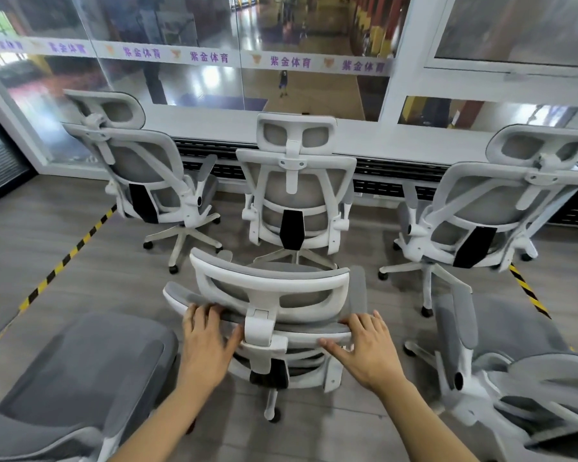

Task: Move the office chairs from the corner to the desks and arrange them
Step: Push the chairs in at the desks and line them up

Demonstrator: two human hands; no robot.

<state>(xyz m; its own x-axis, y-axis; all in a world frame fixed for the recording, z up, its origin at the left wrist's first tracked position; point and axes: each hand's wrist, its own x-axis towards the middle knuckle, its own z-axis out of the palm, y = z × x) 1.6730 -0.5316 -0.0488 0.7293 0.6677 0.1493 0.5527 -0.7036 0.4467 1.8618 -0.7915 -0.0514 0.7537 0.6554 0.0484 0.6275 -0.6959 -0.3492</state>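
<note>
Head view: I saw the left hand (pixel 207 341) and right hand (pixel 369 348) both clamped on the nearest chair (pixel 271 295), just behind its headrest (pixel 267 281).

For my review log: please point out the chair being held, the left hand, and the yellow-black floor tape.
held chair (pixel 271 288), head view, white headrest frame.
left hand (pixel 207 341), head view, back of the hand.
yellow-black floor tape (pixel 70 251), head view, left diagonal strip.
</note>
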